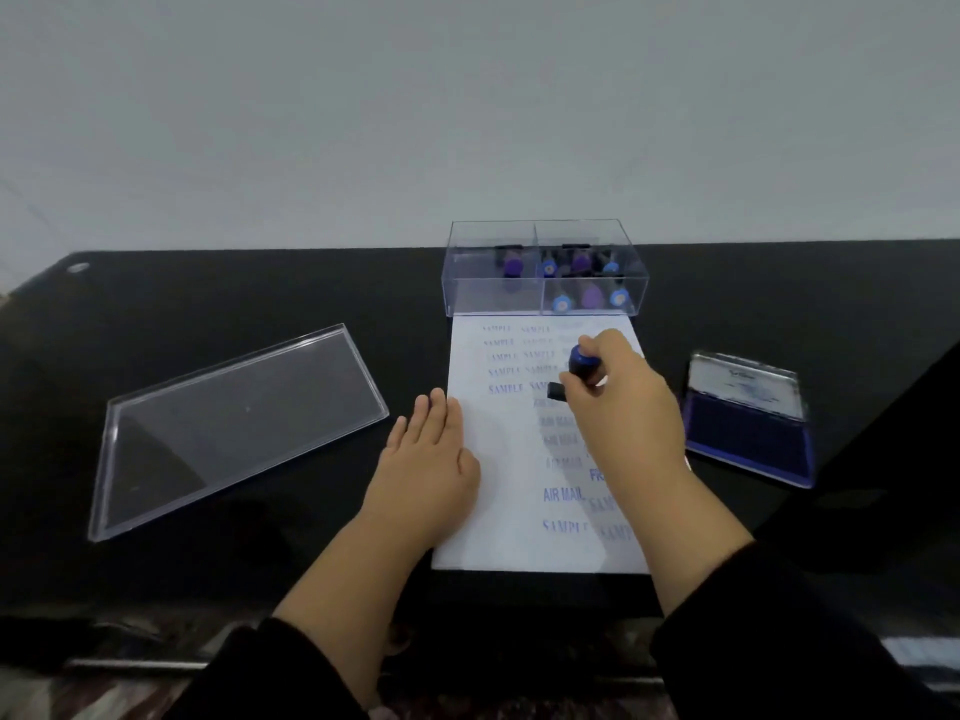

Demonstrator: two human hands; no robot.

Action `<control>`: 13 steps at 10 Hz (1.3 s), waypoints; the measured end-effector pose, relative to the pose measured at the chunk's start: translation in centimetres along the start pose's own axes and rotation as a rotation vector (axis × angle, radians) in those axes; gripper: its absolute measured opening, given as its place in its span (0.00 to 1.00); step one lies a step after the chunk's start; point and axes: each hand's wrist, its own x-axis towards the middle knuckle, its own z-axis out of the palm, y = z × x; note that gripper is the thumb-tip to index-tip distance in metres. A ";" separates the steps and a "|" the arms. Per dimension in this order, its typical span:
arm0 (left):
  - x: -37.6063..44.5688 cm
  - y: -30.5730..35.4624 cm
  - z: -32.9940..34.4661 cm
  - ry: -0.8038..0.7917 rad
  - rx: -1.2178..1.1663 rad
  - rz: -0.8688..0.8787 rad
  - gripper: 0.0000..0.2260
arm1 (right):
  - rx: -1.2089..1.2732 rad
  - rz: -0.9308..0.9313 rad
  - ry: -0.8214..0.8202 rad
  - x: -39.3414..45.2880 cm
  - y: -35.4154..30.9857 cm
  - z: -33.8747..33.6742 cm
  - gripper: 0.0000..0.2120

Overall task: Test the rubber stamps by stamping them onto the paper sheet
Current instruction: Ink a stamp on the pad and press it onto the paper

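Overhead, a plain pale wall (467, 96) rose behind a black bench (234, 314). On the bench lay a white paper sheet (498, 511), printed in blue with rows of "SAMPLE" and "AIR MAIL". At its far edge stood a clear box (545, 267) of blue- and purple-topped stamps; its clear lid (234, 423) lay well to the left, and an open blue ink pad (748, 423) sat just right of the sheet. The left hand (426, 465) rested flat — fingers straight — on the sheet's left edge. The right hand (623, 407) gripped a blue-handled stamp (582, 363), fingers curled round the handle, its black base (557, 391) low over the sheet's upper middle — touching or not, I could not tell.
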 end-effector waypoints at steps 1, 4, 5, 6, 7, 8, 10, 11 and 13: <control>0.2 -0.2 0.0 -0.014 0.002 0.011 0.25 | 0.015 -0.043 -0.026 0.7 -0.7 1.1 0.06; 0.3 -0.5 0.2 -0.022 0.016 0.035 0.25 | -0.032 -0.147 -0.087 0.9 -1.6 3.9 0.10; 0.3 -0.6 0.2 -0.014 0.012 0.041 0.25 | -0.067 -0.170 -0.099 0.8 -1.7 4.3 0.05; 0.2 -0.6 0.1 -0.011 0.010 0.051 0.25 | -0.084 -0.175 -0.108 0.7 -1.8 4.5 0.06; 0.2 -0.6 0.0 -0.011 0.009 0.048 0.25 | -0.098 -0.160 -0.129 0.6 -1.8 4.7 0.07; 0.3 -0.5 0.0 -0.021 0.006 0.048 0.25 | -0.104 -0.156 -0.120 0.6 -1.7 4.8 0.08; 0.1 -0.5 0.0 -0.029 -0.001 0.042 0.25 | -0.108 -0.149 -0.110 0.4 -1.6 4.9 0.08; 0.1 -0.5 0.0 -0.027 0.003 0.038 0.25 | -0.104 -0.160 -0.107 0.3 -1.6 5.0 0.08; 0.1 -0.5 -0.1 -0.041 0.002 0.039 0.25 | 0.027 -0.120 -0.048 0.6 -1.6 3.9 0.07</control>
